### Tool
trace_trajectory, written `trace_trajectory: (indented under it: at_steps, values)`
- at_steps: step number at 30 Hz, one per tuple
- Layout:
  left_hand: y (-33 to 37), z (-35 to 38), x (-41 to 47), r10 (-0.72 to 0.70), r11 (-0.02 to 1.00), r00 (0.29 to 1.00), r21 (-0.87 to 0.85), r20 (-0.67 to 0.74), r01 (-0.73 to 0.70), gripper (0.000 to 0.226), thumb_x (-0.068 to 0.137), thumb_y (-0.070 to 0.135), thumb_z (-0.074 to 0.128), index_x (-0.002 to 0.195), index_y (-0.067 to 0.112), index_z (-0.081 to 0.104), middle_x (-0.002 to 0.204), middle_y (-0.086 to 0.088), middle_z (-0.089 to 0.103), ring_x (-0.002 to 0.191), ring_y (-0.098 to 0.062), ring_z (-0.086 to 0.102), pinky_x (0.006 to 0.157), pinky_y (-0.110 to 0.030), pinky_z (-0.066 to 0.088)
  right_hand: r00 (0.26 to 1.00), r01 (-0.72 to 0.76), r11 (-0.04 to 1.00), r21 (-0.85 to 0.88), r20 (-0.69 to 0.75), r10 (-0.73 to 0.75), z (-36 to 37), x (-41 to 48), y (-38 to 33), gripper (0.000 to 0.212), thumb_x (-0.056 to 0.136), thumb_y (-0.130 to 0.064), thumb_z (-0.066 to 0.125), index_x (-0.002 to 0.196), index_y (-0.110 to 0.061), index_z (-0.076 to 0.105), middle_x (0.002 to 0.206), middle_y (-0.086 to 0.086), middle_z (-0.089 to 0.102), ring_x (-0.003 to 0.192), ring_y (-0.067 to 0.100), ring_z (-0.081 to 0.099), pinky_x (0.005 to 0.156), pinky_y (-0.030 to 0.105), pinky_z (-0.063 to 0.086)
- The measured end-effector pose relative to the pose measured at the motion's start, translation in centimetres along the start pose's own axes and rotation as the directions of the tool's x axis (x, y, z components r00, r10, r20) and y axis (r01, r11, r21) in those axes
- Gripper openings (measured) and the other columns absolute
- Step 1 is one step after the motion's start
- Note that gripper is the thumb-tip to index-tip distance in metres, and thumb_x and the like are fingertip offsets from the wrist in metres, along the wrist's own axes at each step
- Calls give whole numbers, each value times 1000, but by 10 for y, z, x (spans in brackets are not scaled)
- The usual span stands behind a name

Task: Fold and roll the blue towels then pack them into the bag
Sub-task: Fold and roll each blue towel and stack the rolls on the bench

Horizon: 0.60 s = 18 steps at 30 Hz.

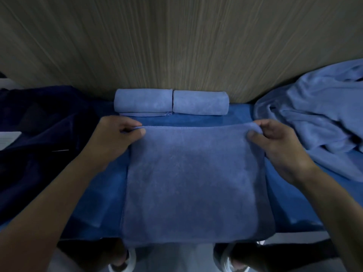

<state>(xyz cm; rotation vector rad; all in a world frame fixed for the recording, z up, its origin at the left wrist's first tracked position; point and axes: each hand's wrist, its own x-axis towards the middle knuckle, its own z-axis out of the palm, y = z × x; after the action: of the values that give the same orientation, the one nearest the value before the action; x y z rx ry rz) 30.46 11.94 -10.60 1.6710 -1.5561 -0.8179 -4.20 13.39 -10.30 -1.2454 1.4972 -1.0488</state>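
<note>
The left grip (115, 134) and the right grip (279, 140) are each pinching a far corner of the folded blue towel (194, 183), which is lying flat at the worktop's (284, 195) near edge. Soft, light and limp, it is probably needing both corners held at once.

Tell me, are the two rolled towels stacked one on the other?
No, the left rolled towel and the right rolled towel lie side by side against the wooden wall.

Dim light; wood-grain wall (176, 46) behind
</note>
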Motion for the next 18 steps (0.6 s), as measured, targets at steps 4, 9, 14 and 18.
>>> trace_trajectory:
  at_steps: [4, 9, 14, 18]
  values:
    - [-5, -13, -7, -164, 986, 960, 58, 227, 155, 5, 81, 15, 78, 77, 12, 77, 70, -4, 73, 59, 0, 63, 53, -14, 50, 978, -56, 980, -193, 186, 93, -22, -12, 9, 12, 86, -3, 67, 83, 7, 62, 68, 11, 53, 67, 21, 46, 59, 34, 37]
    - [-10, -6, -7, -12, 962, 982, 270, 189, -40, 13, 80, 16, 79, 69, 22, 73, 72, 9, 70, 71, -2, 64, 62, -11, 46, 989, 21, 899, -438, 141, 46, -25, -15, 16, 16, 82, -4, 72, 76, 2, 58, 60, 12, 50, 58, 14, 44, 55, 32, 37]
    - [-16, 0, -1, 80, 917, 968, 363, 239, -165, 20, 78, 18, 80, 67, 26, 66, 89, 8, 65, 83, -5, 62, 70, -8, 40, 987, 160, 805, -572, 99, -125, -18, -6, 22, 31, 86, -17, 70, 64, -1, 55, 60, 17, 53, 51, 18, 42, 50, 27, 36]
    - [-19, -3, -2, 46, 904, 964, 399, 262, -152, 17, 78, 21, 81, 73, 28, 66, 88, 10, 63, 78, 0, 59, 65, -4, 40, 969, 245, 711, -659, 140, -204, -13, 1, 26, 34, 80, -8, 74, 56, -3, 51, 56, 7, 50, 51, 18, 44, 52, 26, 36]
